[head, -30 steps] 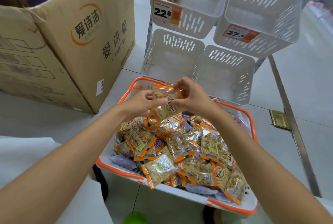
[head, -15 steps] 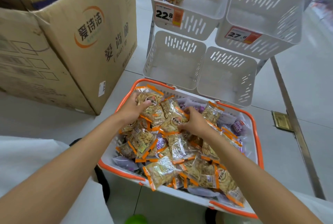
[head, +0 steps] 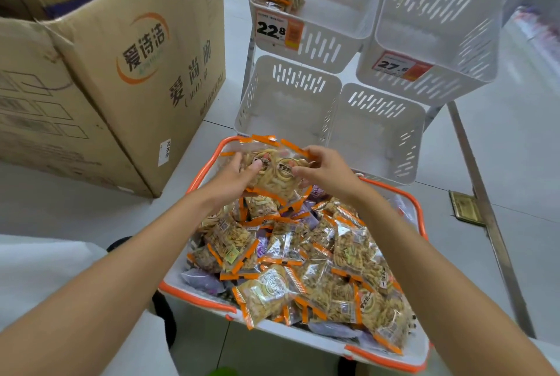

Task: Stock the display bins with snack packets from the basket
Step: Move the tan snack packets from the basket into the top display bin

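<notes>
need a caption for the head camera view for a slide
Left hand and right hand hold a bunch of snack packets over the basket, before four white bins.

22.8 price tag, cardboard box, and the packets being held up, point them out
22.8 price tag [head: 271,29]: head view, on the printed digits.
cardboard box [head: 142,50]: head view, on the logo on its side panel.
held packets [head: 274,183]: head view, on the clear front below the round logos.

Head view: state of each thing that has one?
left hand, gripping snack packets above the basket
right hand, gripping the same packets
basket, heaped with packets
upper left bin, a few packets inside
upper right bin, no packets visible
lower left bin, empty
lower right bin, empty
cardboard box, top flaps open
</notes>
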Demonstrator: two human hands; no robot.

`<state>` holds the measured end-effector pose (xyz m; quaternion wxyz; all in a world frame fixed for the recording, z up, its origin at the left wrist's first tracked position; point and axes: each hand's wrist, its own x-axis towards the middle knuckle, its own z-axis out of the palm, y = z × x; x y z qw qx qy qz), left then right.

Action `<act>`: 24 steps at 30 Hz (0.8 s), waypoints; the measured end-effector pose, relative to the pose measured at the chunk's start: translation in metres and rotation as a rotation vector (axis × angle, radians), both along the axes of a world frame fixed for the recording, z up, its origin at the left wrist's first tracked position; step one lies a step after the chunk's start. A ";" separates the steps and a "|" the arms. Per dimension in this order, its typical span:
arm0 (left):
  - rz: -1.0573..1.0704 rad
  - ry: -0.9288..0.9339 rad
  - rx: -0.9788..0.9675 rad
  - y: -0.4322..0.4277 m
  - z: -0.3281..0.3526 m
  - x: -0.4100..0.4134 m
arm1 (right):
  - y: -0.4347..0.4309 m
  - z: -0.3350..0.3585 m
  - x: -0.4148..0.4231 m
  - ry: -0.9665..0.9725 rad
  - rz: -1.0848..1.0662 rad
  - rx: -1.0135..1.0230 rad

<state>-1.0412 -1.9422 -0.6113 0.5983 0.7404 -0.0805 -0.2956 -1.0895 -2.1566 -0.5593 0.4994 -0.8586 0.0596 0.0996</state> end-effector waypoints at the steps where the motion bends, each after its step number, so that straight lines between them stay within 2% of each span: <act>1: -0.023 0.002 0.000 -0.007 0.005 -0.001 | 0.005 0.000 0.003 -0.008 -0.011 -0.001; 6: -0.071 -0.124 -0.006 -0.022 0.032 0.019 | 0.009 0.016 0.030 -0.056 -0.163 0.182; 9: -0.082 -0.158 -0.023 -0.029 0.053 0.044 | 0.005 0.045 0.054 0.027 -0.108 0.329; 11: -0.143 -0.221 0.017 -0.037 0.070 0.063 | 0.003 0.063 0.072 -0.033 -0.039 0.328; 14: -0.208 -0.372 0.080 -0.042 0.105 0.098 | 0.000 0.092 0.099 -0.141 -0.059 0.340; 18: -0.265 -0.471 0.027 -0.056 0.149 0.145 | -0.019 0.132 0.140 -0.061 0.005 0.318; 20: -0.262 -0.535 0.107 -0.065 0.168 0.169 | -0.030 0.148 0.163 -0.053 0.020 0.388; 24: -0.216 -0.702 0.148 -0.082 0.200 0.227 | -0.047 0.171 0.214 -0.268 -0.045 0.391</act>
